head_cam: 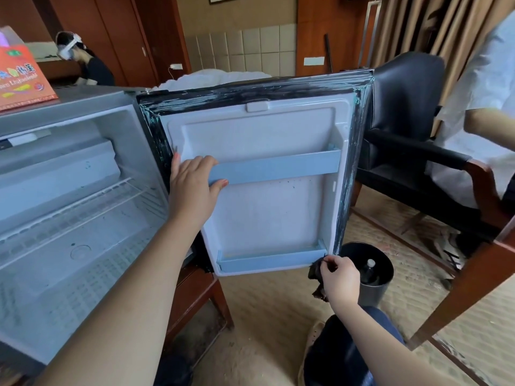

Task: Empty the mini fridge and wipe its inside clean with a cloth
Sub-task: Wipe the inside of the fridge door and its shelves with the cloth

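The mini fridge (69,112) stands open at the left, its white inside holding a wire shelf (83,207) and nothing else that I can see. Its door (264,213) is swung wide toward me, with a worn black seal around the edge. My left hand (192,188) grips the left end of the upper door rail (278,167), thumb under it. My right hand (338,277) pinches a dark cloth (316,274) against the door's lower right corner, beside the lower door rail (270,263).
A black bin (373,271) with a bottle inside sits on the floor just right of the door. A black armchair (404,112) and a seated person's arm are at the right. A red box (22,76) lies on the fridge top. Another person sits far left.
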A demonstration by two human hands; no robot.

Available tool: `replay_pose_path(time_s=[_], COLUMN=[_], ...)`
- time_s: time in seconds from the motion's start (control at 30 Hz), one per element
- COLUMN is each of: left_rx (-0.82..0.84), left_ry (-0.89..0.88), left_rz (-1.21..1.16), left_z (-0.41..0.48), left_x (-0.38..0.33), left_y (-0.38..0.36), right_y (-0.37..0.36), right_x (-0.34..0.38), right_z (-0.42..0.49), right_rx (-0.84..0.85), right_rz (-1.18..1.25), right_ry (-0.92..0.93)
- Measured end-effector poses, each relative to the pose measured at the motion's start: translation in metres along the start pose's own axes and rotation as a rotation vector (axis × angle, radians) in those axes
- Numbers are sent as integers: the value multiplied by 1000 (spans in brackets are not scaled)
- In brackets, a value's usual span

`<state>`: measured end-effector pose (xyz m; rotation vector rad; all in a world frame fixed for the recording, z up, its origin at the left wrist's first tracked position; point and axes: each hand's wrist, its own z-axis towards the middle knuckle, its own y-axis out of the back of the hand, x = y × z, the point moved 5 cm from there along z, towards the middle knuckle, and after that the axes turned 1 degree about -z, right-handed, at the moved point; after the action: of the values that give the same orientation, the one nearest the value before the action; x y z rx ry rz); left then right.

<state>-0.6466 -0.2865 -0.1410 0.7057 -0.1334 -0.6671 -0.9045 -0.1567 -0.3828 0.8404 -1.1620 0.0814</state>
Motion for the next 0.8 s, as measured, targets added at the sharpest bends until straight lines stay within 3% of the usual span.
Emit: replay_pose_path(time_s=[0.27, 0.7, 0.8], left_rx=[10, 65, 91], left_ry=[22, -1, 64], left_rz=[16, 100, 42], left_z=[-1, -10, -28], left_x=[-3, -11, -20], left_y=[-2, 1, 1], right_y=[-10, 35, 36], right_x=[-21, 23, 31], right_z=[-5, -37, -45], right_rx=[186, 112, 161], right_rz=[-242, 15, 38], right_ry=[18, 282, 300])
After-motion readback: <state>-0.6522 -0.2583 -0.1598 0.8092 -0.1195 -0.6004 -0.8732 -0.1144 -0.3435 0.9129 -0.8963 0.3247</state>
